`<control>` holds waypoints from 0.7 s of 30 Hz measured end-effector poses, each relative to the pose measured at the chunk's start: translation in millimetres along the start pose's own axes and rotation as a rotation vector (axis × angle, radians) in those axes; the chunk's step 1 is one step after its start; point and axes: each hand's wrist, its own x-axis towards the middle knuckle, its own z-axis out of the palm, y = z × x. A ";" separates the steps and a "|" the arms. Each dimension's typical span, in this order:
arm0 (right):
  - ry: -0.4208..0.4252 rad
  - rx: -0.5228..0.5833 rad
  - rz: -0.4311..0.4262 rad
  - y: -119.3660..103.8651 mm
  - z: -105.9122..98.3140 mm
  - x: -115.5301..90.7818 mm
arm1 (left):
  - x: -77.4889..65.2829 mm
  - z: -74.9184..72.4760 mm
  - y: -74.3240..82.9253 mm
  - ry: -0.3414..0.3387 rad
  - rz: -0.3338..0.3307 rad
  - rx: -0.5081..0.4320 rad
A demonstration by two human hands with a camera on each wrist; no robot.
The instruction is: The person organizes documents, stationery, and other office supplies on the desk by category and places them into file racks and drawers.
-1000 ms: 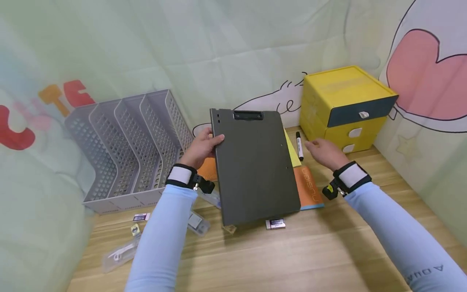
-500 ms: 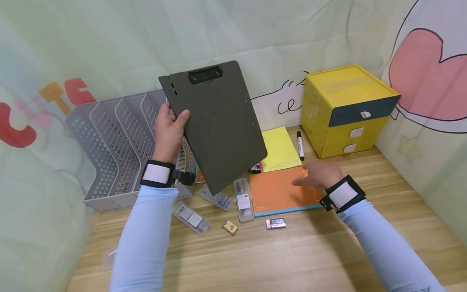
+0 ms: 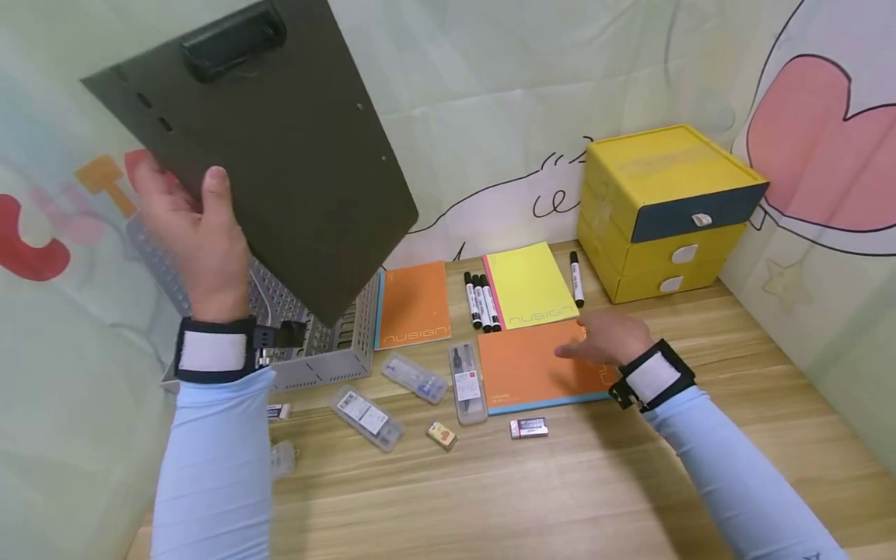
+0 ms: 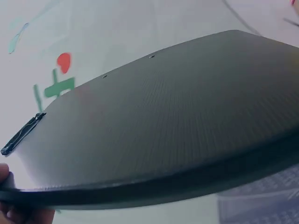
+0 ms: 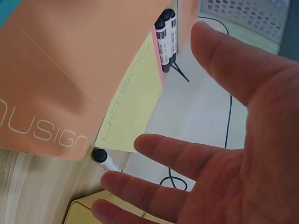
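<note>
My left hand (image 3: pixel 199 233) grips a dark grey clipboard (image 3: pixel 280 148) by its left edge, thumb on the front face. The clipboard is raised and tilted over the file rack, its black clip at the top. In the left wrist view the clipboard (image 4: pixel 163 116) fills most of the picture, with the fingers at its lower left corner. My right hand (image 3: pixel 609 336) is over the right part of an orange notebook (image 3: pixel 525 365). In the right wrist view its fingers (image 4: pixel 3 172) are spread apart and hold nothing.
A grey file rack (image 3: pixel 329 365) stands at left, partly behind the clipboard. Beyond the notebook lie a yellow notebook (image 3: pixel 532 284), markers (image 3: pixel 481 303) and another orange notebook (image 3: pixel 414 303). Clear cases (image 3: pixel 367 416) and erasers (image 3: pixel 528 428) lie in front. A yellow drawer box (image 3: pixel 665 218) stands at right.
My left hand has lifted the clipboard up and to the left, uncovering the notebooks and cases. My right hand has moved from beside the lone marker to over the orange notebook.
</note>
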 end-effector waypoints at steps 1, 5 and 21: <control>0.000 0.001 0.001 -0.1 0.3 0.2 | 3.1 -2.5 6.7 0.023 0.032 -0.028; 0.006 0.002 0.001 -0.1 0.9 0.2 | 14.1 -19.1 20.9 0.121 0.121 -0.025; 0.020 0.006 0.009 0.2 3.0 2.0 | 33.8 -88.5 -15.0 0.476 -0.010 0.383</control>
